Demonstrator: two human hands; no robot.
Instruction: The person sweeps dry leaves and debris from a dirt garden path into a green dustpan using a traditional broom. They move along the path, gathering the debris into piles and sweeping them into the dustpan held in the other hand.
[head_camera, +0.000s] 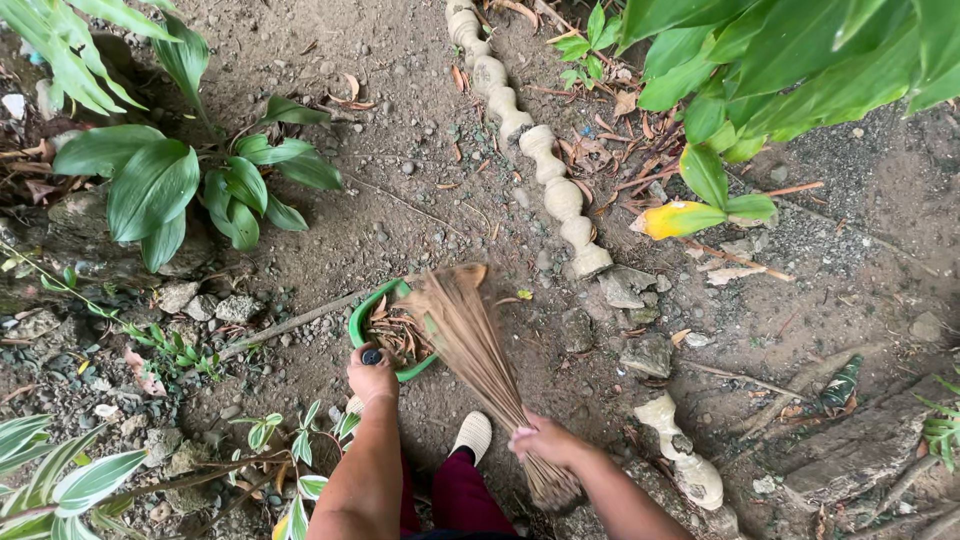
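We are looking down at bare, stony ground between garden plants. Our left hand (372, 377) is closed around the dark handle of a green dustpan (362, 318), fingers wrapped fully over the grip, so the pan sits low with its mouth turned to the right, toward the broom. We judge it is held that way so its edge meets the dirt and catches what is swept in. Dry brown leaves (396, 338) already lie inside it, just beyond our knuckles.

Our right hand (543, 440) is clenched tight around the bound end of a stick broom (470, 335), near its near end. The bristles fan out away from the fingers, up and to the left, and their spread tips lie over the pan's open side, touching or nearly touching the leaves. The grip low on the bundle lets the long sticks flex against the ground.

Between the arms we see a pale shoe (473, 434) and a dark red trouser leg. A fallen pale stone baluster (540, 150) runs off to the far side, right of the pan, and broad green plants (160, 180) stand at the left.
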